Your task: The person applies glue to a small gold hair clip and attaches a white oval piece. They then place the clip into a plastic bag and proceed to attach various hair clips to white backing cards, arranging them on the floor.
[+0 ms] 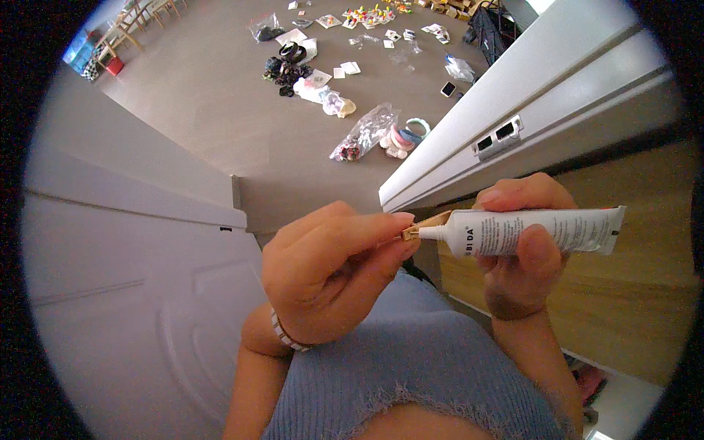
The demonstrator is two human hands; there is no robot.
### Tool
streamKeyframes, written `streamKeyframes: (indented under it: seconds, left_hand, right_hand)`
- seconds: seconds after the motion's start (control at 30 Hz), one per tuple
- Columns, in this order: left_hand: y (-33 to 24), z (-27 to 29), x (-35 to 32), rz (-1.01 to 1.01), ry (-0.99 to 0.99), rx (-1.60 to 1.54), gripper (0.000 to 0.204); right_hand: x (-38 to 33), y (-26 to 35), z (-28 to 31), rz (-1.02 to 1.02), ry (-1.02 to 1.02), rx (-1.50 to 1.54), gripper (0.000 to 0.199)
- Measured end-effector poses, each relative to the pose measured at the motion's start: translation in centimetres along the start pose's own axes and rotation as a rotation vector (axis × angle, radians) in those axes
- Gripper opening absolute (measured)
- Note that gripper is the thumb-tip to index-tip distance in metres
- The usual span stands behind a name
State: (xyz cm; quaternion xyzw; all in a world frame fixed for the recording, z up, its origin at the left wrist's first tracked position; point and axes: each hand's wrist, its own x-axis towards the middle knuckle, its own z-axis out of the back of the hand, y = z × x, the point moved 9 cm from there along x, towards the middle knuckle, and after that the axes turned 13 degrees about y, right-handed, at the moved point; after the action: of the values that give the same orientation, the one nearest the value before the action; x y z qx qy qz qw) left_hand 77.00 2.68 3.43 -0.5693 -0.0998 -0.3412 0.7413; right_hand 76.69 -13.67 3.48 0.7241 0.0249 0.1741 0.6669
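My left hand (323,268) is closed in a pinch, thumb and fingertips together on a small gold-coloured metal piece (409,233). Most of that piece is hidden by the fingers, so its kind is unclear. Wrapped round a white squeeze tube (506,226) is my right hand (519,284), its thumb pressing on the tube's side. The tube lies nearly level, its narrow nozzle (431,233) pointing left and meeting or almost meeting the gold piece. A thin tan strip (440,220) shows just behind the nozzle; whether it joins the gold piece I cannot tell.
A white panelled door (132,308) stands at the left, a white door frame (543,103) with a metal strike plate (497,138) at the right. Beyond, the floor holds a clear plastic bag (367,130), headbands (416,130), a phone (448,89) and scattered small packets. A wooden surface (587,301) lies right.
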Motion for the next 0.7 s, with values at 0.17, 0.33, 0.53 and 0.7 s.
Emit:
streamKeyframes:
  seconds: [0.17,0.33,0.53,0.7]
  left_hand:
    - [0.7,-0.2,0.3,0.038,0.0,-0.013,0.019]
    - [1.2,-0.1,0.6,0.037,0.0,-0.047,0.019]
    - [1.4,-0.1,0.7,0.024,0.015,-0.052,0.019]
    - [1.5,-0.2,0.9,0.018,0.02,-0.053,0.018]
  right_hand:
    - [0.2,-0.4,0.7,0.034,-0.183,-0.171,0.046]
    - [0.6,-0.3,0.8,0.047,-0.189,-0.199,0.046]
    - [0.6,-0.3,0.7,0.05,-0.191,-0.17,0.045]
    - [0.7,-0.4,0.8,0.045,-0.202,-0.163,0.044]
